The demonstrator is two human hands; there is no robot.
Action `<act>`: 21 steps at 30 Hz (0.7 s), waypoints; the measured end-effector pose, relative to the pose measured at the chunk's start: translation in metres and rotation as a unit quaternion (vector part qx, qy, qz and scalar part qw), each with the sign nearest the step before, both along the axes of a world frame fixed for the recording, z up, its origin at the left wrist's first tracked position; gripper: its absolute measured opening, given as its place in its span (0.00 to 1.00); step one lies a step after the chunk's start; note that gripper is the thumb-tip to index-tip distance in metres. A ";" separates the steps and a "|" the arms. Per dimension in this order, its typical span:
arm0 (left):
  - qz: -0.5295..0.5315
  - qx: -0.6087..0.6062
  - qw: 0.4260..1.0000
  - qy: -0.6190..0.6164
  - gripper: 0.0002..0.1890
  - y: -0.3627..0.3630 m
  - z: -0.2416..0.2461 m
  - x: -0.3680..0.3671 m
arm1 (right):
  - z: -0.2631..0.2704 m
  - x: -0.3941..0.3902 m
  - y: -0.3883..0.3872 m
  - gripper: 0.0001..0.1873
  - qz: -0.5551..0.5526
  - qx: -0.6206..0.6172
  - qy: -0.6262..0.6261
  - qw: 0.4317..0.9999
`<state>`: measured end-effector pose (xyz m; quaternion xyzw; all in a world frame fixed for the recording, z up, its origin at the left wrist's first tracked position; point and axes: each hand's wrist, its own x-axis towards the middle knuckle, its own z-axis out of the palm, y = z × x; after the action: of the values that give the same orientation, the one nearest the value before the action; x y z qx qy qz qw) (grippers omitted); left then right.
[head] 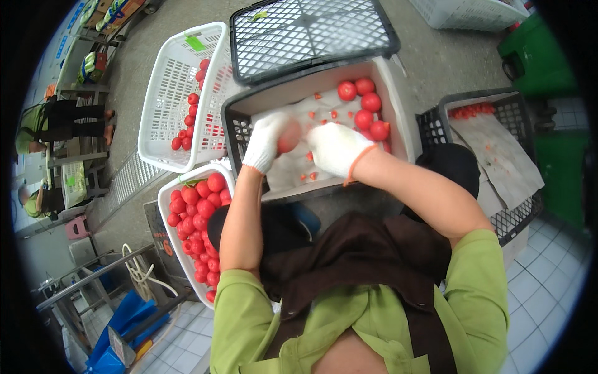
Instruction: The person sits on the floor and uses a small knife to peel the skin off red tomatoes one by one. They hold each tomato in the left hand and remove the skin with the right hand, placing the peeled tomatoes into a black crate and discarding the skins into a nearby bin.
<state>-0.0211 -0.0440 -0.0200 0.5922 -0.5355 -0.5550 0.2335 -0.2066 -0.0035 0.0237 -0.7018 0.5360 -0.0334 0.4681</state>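
Note:
My left hand [270, 138], in a white knit glove, holds a tomato [289, 136] over the paper-lined black crate [299, 83]; the tomato is blurred. Close to its right is my right hand [331, 146], gloved alike, with its fingers bent in; whether it holds a small tool is hidden. Several whole tomatoes [363, 119] lie along the crate's right side. Small red tomato pieces [311, 114] are scattered on the paper liner [285, 180]. At the left, a white basket [161, 205] is heaped with tomatoes [203, 208].
Another white basket [148, 126] with some tomatoes stands beyond, at the left. An upturned black crate [397, 42] adjoins the far edge. At the right is a black crate [441, 105] with cut tomato pieces and paper. Two people [35, 124] [39, 201] are far left.

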 end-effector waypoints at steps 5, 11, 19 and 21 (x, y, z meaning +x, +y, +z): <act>0.023 0.007 0.999 0.046 0.18 0.003 -0.012 -0.002 | -0.028 0.005 -0.006 0.12 -0.013 -0.053 -0.048 0.997; 0.080 0.057 0.993 0.064 0.18 0.012 -0.023 -0.007 | -0.037 0.004 -0.010 0.14 -0.107 0.150 -0.181 0.966; 0.071 -0.231 0.959 0.148 0.20 0.013 -0.050 -0.008 | -0.037 -0.007 -0.003 0.13 -0.214 0.543 -0.449 0.676; 0.075 -0.328 0.937 0.091 0.20 0.015 -0.048 -0.011 | -0.039 -0.006 -0.003 0.13 -0.233 0.604 -0.480 0.592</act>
<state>-0.0318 -0.0289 -0.0685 0.4684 -0.6185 -0.3808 0.5031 -0.2122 -0.0070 -0.0157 0.0081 0.2763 -0.1424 0.9504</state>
